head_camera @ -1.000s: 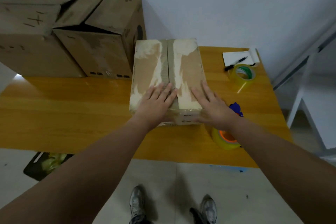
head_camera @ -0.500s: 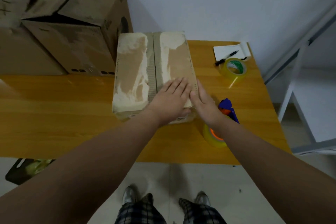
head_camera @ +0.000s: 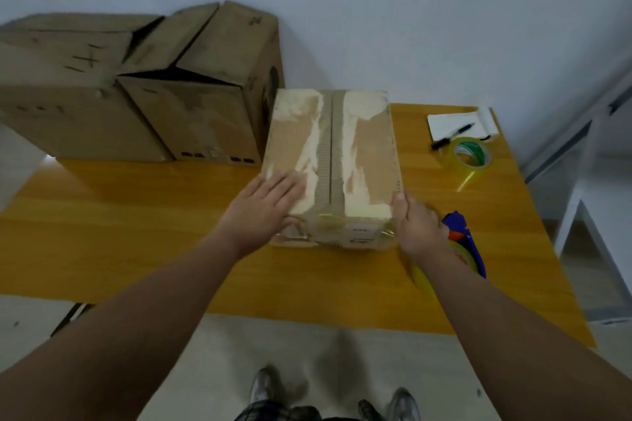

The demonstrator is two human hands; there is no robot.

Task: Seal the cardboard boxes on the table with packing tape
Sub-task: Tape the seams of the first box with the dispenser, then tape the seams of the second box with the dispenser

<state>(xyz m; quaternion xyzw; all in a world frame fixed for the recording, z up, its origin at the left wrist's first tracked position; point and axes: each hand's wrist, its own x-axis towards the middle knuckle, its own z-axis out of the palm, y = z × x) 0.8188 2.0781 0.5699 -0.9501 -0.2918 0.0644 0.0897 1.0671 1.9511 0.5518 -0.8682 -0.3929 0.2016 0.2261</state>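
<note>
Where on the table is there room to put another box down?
The biggest bare patch of table is left of the small box, in front of the two big boxes. The right side is crowded: tape roll, pen, paper and tape dispenser.

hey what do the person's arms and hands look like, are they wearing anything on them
Both forearms are bare all the way to the bottom edge of the picture: no sleeves show. The left hand and the right hand wear no gloves, and no watch, bracelet or ring can be seen on the wrists or fingers that show. No markings are visible, though the picture is slightly blurred.
</note>
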